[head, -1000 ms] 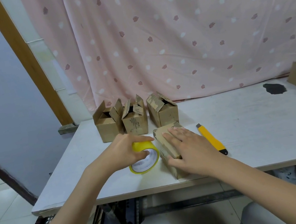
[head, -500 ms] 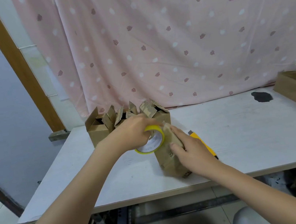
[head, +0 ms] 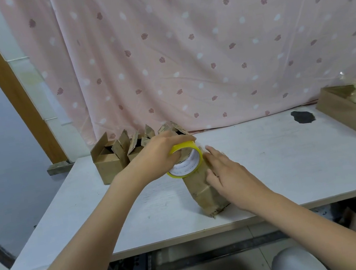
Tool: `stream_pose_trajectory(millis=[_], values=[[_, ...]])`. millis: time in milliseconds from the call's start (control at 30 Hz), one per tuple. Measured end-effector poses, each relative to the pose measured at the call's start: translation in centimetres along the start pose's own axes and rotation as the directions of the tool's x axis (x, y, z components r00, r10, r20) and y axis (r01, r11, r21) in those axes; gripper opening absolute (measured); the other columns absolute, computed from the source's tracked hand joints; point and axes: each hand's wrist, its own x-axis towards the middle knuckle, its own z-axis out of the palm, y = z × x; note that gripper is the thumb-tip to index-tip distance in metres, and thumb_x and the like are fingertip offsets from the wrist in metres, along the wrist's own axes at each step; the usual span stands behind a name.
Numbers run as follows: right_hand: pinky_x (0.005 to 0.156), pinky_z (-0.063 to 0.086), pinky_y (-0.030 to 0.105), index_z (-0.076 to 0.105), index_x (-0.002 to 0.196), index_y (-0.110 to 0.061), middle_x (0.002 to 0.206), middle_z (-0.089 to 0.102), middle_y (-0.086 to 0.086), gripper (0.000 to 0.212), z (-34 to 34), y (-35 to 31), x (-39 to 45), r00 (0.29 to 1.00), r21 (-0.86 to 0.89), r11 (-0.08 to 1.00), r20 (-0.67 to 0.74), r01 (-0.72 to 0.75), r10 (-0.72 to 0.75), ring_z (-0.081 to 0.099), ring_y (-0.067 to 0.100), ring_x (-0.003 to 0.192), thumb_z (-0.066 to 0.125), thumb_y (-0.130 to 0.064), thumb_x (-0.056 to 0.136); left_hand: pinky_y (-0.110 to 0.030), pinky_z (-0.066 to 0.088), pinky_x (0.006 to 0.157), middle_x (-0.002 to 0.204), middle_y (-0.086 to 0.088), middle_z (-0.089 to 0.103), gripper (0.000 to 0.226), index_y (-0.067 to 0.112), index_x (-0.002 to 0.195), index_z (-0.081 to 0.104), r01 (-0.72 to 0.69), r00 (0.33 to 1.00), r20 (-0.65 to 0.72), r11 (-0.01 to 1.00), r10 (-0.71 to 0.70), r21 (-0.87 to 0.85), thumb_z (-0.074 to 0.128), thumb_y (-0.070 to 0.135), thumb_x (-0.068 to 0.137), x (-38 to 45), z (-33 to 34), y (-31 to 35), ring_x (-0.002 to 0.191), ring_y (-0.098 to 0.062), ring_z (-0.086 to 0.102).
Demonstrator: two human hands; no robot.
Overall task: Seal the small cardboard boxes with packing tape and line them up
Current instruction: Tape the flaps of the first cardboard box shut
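Observation:
A closed small cardboard box [head: 199, 184] lies near the front of the white table [head: 281, 165]. My left hand [head: 159, 155] grips a yellow roll of packing tape [head: 185, 162] held against the box's far end. My right hand [head: 226, 173] lies on top of the box with its fingers spread flat, pressing it down. Behind them, at the table's back left, stand three small boxes with open flaps [head: 109, 161], partly hidden by my left hand.
A larger cardboard box [head: 352, 115] holding pale packing material stands at the table's right edge. A dark stain [head: 303, 116] marks the tabletop at the back right. A pink patterned curtain [head: 206, 49] hangs behind the table. Table legs and my knees show below the front edge.
My left hand carried the tape roll from the box's left side to its far end. My right hand slid along the box top. The yellow knife is now hidden behind my right hand.

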Motion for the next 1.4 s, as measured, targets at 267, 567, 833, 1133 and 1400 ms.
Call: stream_pose_trajectory(millis=[267,567,833,1133,1400], values=[[0.123,0.006,0.031,0.012,0.158,-0.014,0.165,0.005,-0.001,0.069,0.3,0.4,-0.1,0.989,-0.066,0.987,-0.012,0.144,-0.145,0.004,0.012,0.152,0.005,-0.052,0.101,-0.032,0.039,0.074,0.091,0.004,0.041,0.045,0.033,0.139,0.056,-0.008,1.000,0.006,1.000,0.008,0.023,0.052,0.011,0.100,0.2,0.1,-0.3,0.083,-0.022,0.046],[0.120,0.022,0.028,0.001,0.157,-0.029,0.163,-0.004,-0.019,0.105,0.0,0.6,-0.5,0.989,0.059,0.992,0.091,0.110,-0.115,0.013,0.003,0.148,0.054,-0.075,0.079,-0.032,0.041,0.079,0.082,0.015,0.038,0.042,0.035,0.136,0.059,-0.049,0.999,-0.017,0.999,0.050,0.010,0.055,0.016,0.099,0.3,0.3,-0.4,0.080,-0.018,0.044],[0.114,0.025,0.026,0.002,0.158,-0.025,0.164,-0.006,-0.016,0.101,-0.5,0.0,-0.6,0.988,-0.013,0.996,0.128,0.086,-0.084,0.023,0.011,0.145,0.051,-0.073,0.083,-0.030,0.042,0.077,0.081,0.008,0.047,0.046,0.044,0.133,0.059,-0.069,0.997,0.018,0.997,0.069,0.017,0.060,0.019,0.095,-0.3,-0.6,-0.5,0.080,-0.018,0.050],[0.119,0.016,0.029,0.001,0.158,-0.025,0.162,-0.008,-0.019,0.100,-0.8,0.4,-1.1,0.981,-0.024,1.000,0.194,0.000,0.005,0.006,0.012,0.151,0.046,-0.075,0.084,-0.016,0.032,0.069,0.077,0.003,0.054,0.049,0.039,0.128,0.065,-0.006,0.996,0.092,0.998,0.001,0.060,0.062,0.011,0.088,-1.4,-1.7,-0.9,0.082,-0.019,0.053],[0.120,0.013,0.027,0.005,0.158,-0.024,0.163,-0.003,-0.016,0.097,-0.5,0.4,-1.4,0.979,-0.014,1.000,0.202,0.000,0.002,0.006,0.008,0.151,0.042,-0.075,0.084,-0.009,0.038,0.064,0.080,-0.005,0.068,0.046,0.043,0.123,0.067,0.076,0.978,0.186,0.994,-0.090,0.082,0.063,0.014,0.087,-3.1,-1.8,-2.5,0.071,-0.018,0.055]])
